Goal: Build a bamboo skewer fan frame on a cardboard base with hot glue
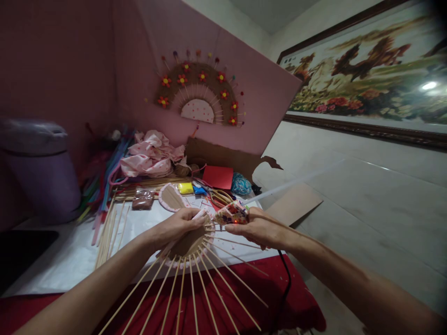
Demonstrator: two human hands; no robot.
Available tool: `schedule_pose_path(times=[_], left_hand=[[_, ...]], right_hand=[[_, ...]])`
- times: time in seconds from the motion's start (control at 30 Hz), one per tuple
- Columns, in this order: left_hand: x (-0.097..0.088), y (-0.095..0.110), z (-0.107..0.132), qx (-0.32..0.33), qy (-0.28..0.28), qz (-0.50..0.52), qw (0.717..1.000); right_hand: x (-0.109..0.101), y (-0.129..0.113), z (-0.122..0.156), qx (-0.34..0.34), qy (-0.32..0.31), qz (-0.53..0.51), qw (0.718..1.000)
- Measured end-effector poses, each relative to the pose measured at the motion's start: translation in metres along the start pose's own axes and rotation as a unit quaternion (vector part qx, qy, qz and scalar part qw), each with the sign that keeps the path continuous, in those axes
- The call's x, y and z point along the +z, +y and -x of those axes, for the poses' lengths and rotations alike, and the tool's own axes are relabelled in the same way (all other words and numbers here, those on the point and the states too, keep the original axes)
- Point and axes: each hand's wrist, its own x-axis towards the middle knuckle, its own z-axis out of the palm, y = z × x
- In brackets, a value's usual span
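Note:
My left hand (179,226) is closed on the edge of a half-round cardboard piece (190,239) with a pale pink fabric rim. Thin wooden sticks (193,291) fan out from its curved edge toward me. Closed in my right hand (260,229) is a hot glue gun (232,214) with a flower-patterned cover and a small red light. A long translucent glue stick trails behind it, and a black cord (286,274) hangs below. Its tip is close to the fabric rim; whether they touch I cannot tell. Just beyond lies a second fabric-edged cardboard piece (172,197).
Gold-handled scissors (220,196), a blue-white yarn ball (241,184), a red card (218,177), crumpled pink fabric (150,156) and loose sticks (104,232) crowd the table's back. A purple bin (42,172) stands left. A decorated fan (197,86) is pinned on the pink board.

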Motion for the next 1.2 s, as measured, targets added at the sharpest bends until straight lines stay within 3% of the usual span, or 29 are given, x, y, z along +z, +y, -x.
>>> schedule_pose_path(times=[0.9,1.2], left_hand=[[-0.0014,-0.0014,-0.0003,0.005,-0.007,-0.005,1.000],[-0.0019,-0.0030,-0.0018,0.000,0.005,0.000,1.000]], right_hand=[[0.0009,0.0011,0.0000,0.008,0.000,-0.051,0.999],[0.0040,0.0071,-0.0038,0.007,0.014,-0.020,1.000]])
